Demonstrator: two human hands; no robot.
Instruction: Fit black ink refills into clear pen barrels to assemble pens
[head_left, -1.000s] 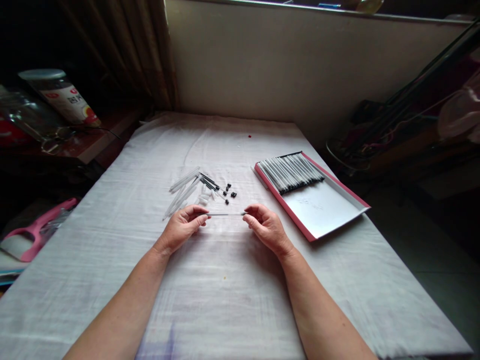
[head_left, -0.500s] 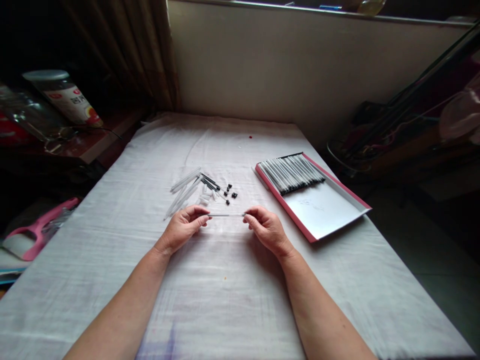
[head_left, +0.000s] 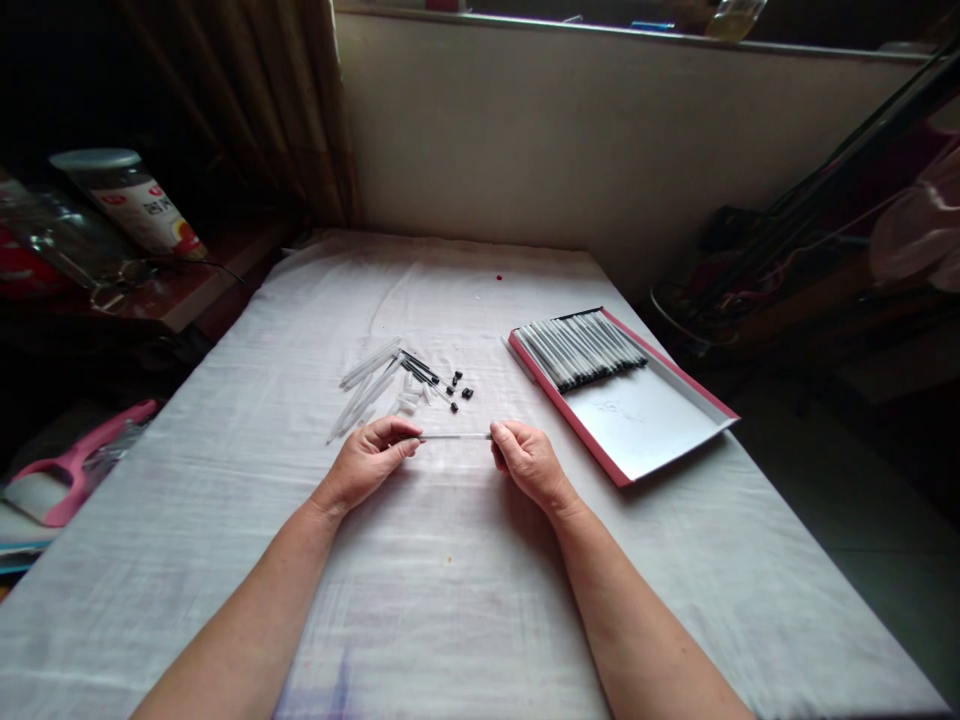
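Observation:
A thin clear pen (head_left: pixel 456 436) stretches level between my two hands, low over the white cloth. Its left end is pinched by the thumb and fingers of my left hand (head_left: pixel 369 458). At its other end, the closed fingers of my right hand (head_left: pixel 531 460) grip it and hide the tip. Just beyond my left hand lie several clear pen barrels (head_left: pixel 367 392), dark refills (head_left: pixel 420 366) and short white sleeves (head_left: pixel 409 402). Small black pen plugs (head_left: pixel 467 393) are scattered to the right of these parts.
To the right stands a pink-edged shallow box (head_left: pixel 600 448) with a row of pens (head_left: pixel 581 348) at its far end. A red bit (head_left: pixel 499 278) lies far back on the tablecloth (head_left: pixel 450 620). A jar (head_left: pixel 139 205) and pink-handled scissors (head_left: pixel 75 465) are at the left.
My right hand's fingers have closed further around the right end of the pen. My left hand keeps its pinch. The view has shifted slightly.

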